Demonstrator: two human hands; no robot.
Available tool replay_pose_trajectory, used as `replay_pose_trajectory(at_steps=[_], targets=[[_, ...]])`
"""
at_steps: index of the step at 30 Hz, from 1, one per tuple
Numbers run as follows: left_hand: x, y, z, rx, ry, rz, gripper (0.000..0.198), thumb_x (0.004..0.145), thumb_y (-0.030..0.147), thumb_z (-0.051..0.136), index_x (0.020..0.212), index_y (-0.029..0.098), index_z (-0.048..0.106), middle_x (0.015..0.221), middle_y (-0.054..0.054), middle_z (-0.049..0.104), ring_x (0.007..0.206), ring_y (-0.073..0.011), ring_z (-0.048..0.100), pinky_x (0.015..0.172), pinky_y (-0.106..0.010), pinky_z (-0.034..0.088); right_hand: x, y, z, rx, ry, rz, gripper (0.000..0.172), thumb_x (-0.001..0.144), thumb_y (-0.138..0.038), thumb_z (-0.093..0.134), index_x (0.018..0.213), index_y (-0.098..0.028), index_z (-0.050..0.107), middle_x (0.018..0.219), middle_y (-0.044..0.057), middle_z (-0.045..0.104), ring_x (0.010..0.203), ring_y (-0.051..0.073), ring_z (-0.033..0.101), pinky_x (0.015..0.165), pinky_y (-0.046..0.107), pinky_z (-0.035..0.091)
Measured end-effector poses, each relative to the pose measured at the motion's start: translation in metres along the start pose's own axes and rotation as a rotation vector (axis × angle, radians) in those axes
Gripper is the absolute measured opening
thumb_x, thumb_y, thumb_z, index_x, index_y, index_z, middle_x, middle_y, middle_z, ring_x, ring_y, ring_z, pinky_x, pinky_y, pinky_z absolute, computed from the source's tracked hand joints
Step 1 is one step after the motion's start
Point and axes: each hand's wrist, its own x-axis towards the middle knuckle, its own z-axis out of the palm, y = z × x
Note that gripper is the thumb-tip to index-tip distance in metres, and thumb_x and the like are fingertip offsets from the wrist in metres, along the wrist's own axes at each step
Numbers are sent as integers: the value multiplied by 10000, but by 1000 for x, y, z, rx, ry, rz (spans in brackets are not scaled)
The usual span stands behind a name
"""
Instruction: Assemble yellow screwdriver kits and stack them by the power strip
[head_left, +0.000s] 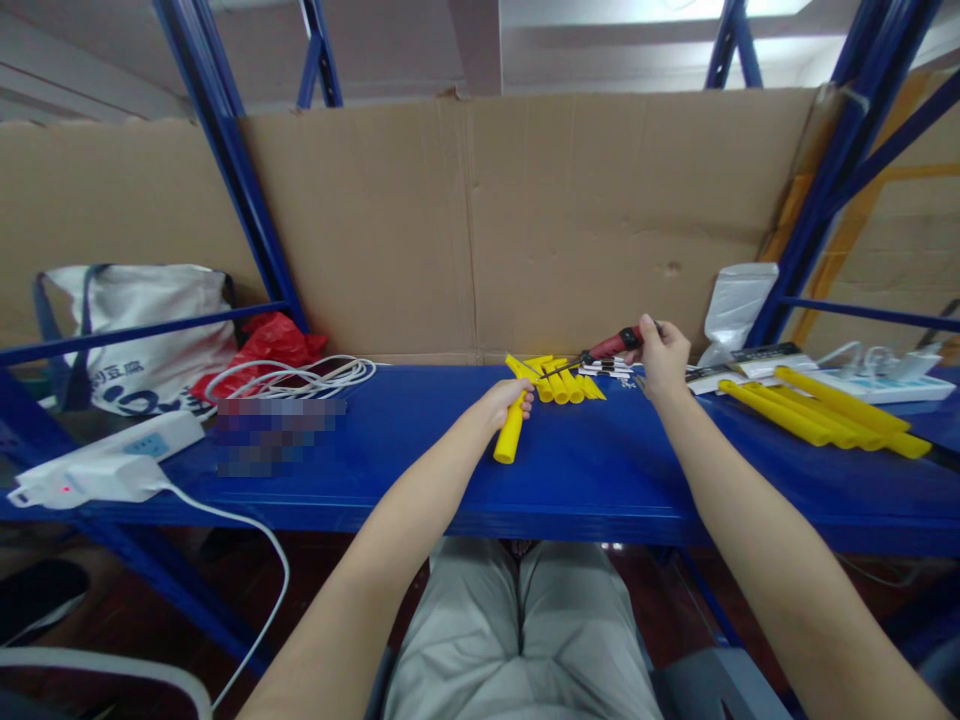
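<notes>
My left hand [511, 402] is closed around a yellow tubular handle [510, 440], whose round open end points toward me. In my right hand [664, 358] is a screwdriver [604, 347] with a red and black grip. Its shaft slants down to the left, and the tip reaches the top of the yellow handle by my left fingers; whether it touches is too small to tell. Just beyond, several yellow tubular pieces [568, 388] lie side by side. Small black-and-white pieces [611, 368] and tiny shiny bits [628, 383] lie between my hands.
On the blue table [420, 450], several long yellow tubes [832, 418] and a white power strip [900, 388] lie right. A power strip [142, 440], coiled white cable [330, 372], red plastic bag [262, 345] and cloth bag [150, 340] are left. Cardboard [600, 220] walls the back.
</notes>
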Motion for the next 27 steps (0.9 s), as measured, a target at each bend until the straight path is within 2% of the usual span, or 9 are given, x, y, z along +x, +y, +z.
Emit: replay_pose_trajectory(at_steps=[6, 12, 27], targets=[[0, 0, 0, 2, -12, -1, 106, 766, 117, 557, 766, 179, 470, 452, 69, 384, 372, -57, 309, 379, -175, 267, 0, 1, 1, 13, 7, -1, 537, 664, -765, 519, 741, -246, 406, 572, -31, 484, 444, 144, 515, 411, 280, 378], [4, -1, -1, -3, -16, -1, 105, 779, 116, 551, 767, 181, 470, 459, 66, 387, 373, -58, 305, 387, -184, 270, 1, 1, 0, -2, -2, -11, 505, 711, -742, 500, 738, -247, 410, 565, -29, 495, 451, 146, 529, 412, 280, 391], [11, -3, -3, -25, -34, 21, 95, 866, 116, 495, 784, 163, 486, 483, 57, 393, 431, -57, 309, 461, -196, 310, 1, 1, 3, 166, 45, 13, 447, 703, -624, 638, 674, -216, 457, 496, -55, 489, 362, 99, 466, 347, 235, 340]])
